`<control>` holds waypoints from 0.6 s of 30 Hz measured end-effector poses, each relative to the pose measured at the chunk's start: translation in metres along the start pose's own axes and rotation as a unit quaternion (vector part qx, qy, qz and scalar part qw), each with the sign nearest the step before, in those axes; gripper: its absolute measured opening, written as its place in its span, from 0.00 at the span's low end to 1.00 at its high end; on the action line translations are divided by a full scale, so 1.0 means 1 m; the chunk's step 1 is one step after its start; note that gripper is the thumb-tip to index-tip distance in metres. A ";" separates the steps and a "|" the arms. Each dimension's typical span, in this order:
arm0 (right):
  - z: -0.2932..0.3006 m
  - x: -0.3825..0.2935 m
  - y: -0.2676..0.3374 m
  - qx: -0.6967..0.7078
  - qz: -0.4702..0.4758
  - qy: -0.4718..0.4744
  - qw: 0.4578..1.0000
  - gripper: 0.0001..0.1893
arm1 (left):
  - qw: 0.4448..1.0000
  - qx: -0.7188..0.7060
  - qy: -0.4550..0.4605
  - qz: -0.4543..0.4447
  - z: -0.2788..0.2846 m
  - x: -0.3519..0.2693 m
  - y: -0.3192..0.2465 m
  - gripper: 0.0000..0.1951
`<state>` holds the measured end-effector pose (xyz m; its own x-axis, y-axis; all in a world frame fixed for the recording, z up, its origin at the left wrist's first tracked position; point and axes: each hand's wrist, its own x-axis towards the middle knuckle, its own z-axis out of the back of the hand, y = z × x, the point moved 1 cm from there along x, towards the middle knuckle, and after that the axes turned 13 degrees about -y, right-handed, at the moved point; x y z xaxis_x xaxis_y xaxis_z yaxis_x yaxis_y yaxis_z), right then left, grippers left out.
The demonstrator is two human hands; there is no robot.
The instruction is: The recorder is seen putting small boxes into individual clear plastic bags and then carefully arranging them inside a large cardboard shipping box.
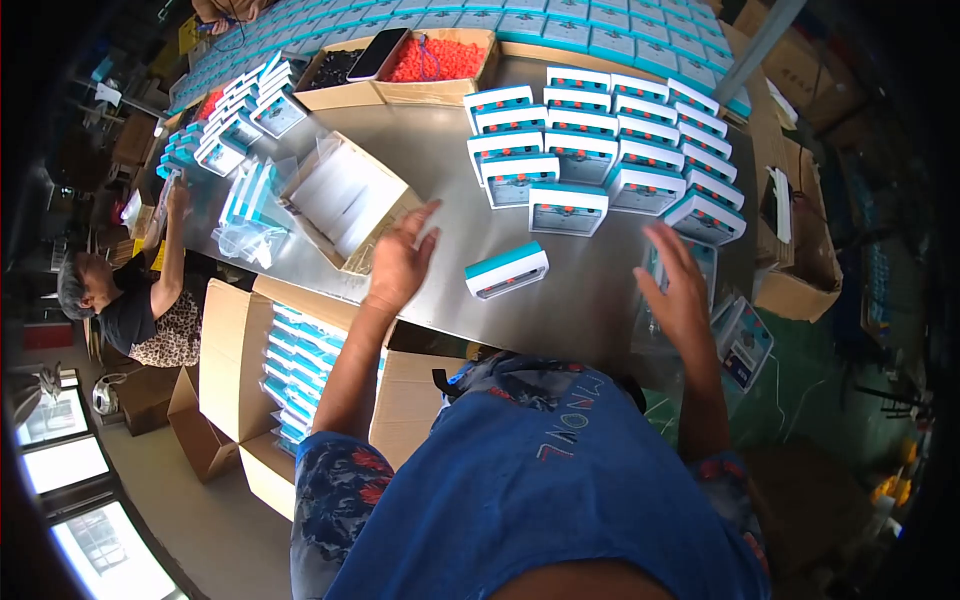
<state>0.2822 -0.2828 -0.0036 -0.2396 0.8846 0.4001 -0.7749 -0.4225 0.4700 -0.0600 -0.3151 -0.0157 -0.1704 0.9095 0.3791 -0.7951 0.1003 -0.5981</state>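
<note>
My left hand (403,259), fingers apart and holding nothing, is over the right edge of an open cardboard box of white paper sheets (349,191). On the metal table (450,315) between my hands lies a single white and teal plastic case (508,271). My right hand (675,281), also apart-fingered, is above clear plastic packaging (701,262) at the table's right side. Beyond my hands, rows of white and teal cases with red parts (568,210) stand upright. A packaged device (744,343) lies at the right table edge, by my right forearm.
Cardboard trays hold red plastic parts (457,60) and black parts (337,67), with a smartphone (379,54) across them. Clear bags (251,240) lie left. An open carton of packed teal items (300,360) stands below the table. A co-worker (135,300) works at the left.
</note>
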 end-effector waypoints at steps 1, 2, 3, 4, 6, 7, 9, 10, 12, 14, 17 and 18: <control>-0.008 0.006 0.021 0.130 -0.006 0.070 0.989 0.30 | 0.998 0.014 -0.034 0.057 0.010 0.013 0.026 0.18; -0.023 0.010 0.038 0.131 0.041 0.086 0.987 0.30 | 0.995 0.056 -0.048 0.070 0.019 0.021 0.056 0.16; -0.041 0.012 0.053 0.132 0.088 0.100 0.982 0.30 | 0.990 0.099 -0.063 0.082 0.026 0.027 0.086 0.15; -0.057 0.013 0.066 0.118 0.122 0.098 0.981 0.30 | 0.989 0.111 -0.020 0.096 0.031 0.031 0.110 0.15; -0.086 0.011 0.085 0.108 0.158 0.095 0.977 0.29 | 0.980 0.123 0.050 0.145 0.034 0.034 0.142 0.17; -0.098 0.011 0.090 0.085 0.158 0.127 0.976 0.28 | 0.980 0.123 0.049 0.146 0.034 0.036 0.142 0.17; -0.109 0.009 0.094 0.061 0.159 0.160 0.972 0.28 | 0.956 0.249 0.095 0.125 0.026 0.037 0.137 0.15; -0.111 0.007 0.095 0.081 0.155 0.167 0.970 0.27 | 0.952 0.265 0.100 0.116 0.026 0.039 0.131 0.12; -0.112 0.005 0.096 0.099 0.152 0.176 0.967 0.26 | 0.946 0.293 0.086 0.110 0.026 0.042 0.134 0.10; -0.108 0.004 0.098 0.119 0.161 0.159 0.967 0.25 | 0.957 0.267 0.070 0.094 0.028 0.043 0.151 0.07; -0.103 0.008 0.097 0.126 0.160 0.147 0.968 0.24 | 0.971 0.207 0.095 0.078 0.039 0.058 0.140 0.08; -0.100 0.010 0.100 0.126 0.161 0.148 0.968 0.24 | 0.963 0.194 0.130 0.135 0.043 0.062 0.138 0.09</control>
<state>0.1438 -0.2967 -0.0312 -0.6298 0.7018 0.3330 -0.4740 -0.6868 0.5510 -0.2056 -0.2622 -0.0443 -0.2899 0.9567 0.0268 -0.9084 -0.2663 -0.3223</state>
